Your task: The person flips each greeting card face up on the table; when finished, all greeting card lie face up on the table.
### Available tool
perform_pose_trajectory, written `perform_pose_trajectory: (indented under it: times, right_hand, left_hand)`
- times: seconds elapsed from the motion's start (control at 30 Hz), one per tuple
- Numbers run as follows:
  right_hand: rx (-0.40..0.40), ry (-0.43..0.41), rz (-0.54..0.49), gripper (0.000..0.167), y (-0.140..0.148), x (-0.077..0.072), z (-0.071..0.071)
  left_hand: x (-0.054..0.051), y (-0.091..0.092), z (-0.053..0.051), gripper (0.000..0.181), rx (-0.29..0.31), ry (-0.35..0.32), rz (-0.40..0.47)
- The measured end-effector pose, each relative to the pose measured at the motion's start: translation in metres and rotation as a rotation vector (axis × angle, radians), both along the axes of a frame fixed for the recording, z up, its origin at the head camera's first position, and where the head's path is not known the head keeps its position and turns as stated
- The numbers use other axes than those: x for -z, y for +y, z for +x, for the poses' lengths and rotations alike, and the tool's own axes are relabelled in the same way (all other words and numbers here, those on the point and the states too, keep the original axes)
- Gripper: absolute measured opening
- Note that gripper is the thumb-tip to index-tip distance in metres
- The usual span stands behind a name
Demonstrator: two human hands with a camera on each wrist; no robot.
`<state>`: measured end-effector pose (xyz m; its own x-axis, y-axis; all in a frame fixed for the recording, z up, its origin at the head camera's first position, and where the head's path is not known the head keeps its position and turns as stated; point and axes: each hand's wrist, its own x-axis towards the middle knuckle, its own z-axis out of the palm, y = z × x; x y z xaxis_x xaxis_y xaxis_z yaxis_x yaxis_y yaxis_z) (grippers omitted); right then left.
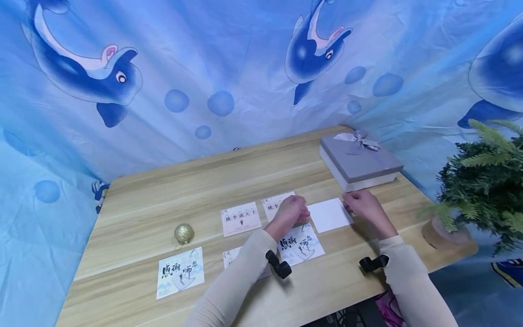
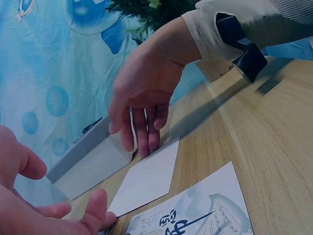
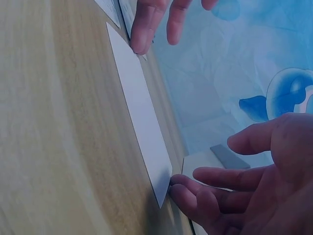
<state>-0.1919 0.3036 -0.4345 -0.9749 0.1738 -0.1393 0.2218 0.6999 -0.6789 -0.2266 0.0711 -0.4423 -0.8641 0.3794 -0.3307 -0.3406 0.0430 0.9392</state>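
A blank white card (image 1: 330, 215) lies flat on the wooden table between both hands. At its left edge is my left hand (image 1: 288, 215), with a fingertip touching or nearly touching the card in the left wrist view. My right hand (image 1: 365, 208) is at the opposite edge; its fingers (image 3: 188, 193) meet the card's end, and the thumb stays apart in the right wrist view. Below the left hand lies a card with black brush lettering (image 1: 301, 245). A pinkish printed card (image 1: 271, 204) is partly hidden behind that hand.
Another pinkish card (image 1: 241, 220) and a brush-lettered card (image 1: 180, 273) lie to the left, near a gold glitter ball (image 1: 184, 233). The left forearm covers part of another card (image 1: 231, 255). A grey gift box (image 1: 359, 159) stands back right, a potted plant (image 1: 482, 177) at right.
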Motion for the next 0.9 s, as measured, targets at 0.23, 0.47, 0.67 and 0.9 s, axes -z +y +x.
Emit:
perform_pose_trajectory:
  times: [0.23,0.47,0.67,0.9]
  right_hand:
    - [0.019,-0.033,-0.009,0.053,-0.001,0.0004,0.0008]
    - [0.028,-0.028,-0.037,0.053,-0.0021,-0.0003,0.0002]
    - [0.016,-0.001,-0.087,0.049,-0.0021,0.0007,-0.0005]
    - [-0.019,0.032,-0.125,0.048,-0.0016,0.0022,0.0002]
  left_hand:
    - [0.0026,-0.0001,-0.0015,0.047,-0.02,-0.043,0.066]
    - [0.0028,-0.0016,-0.0021,0.048,0.002,-0.065,0.125]
    - [0.0022,-0.0027,-0.0008,0.045,0.024,-0.057,0.159]
    - [-0.001,-0.0038,0.0022,0.042,0.012,0.017,0.008]
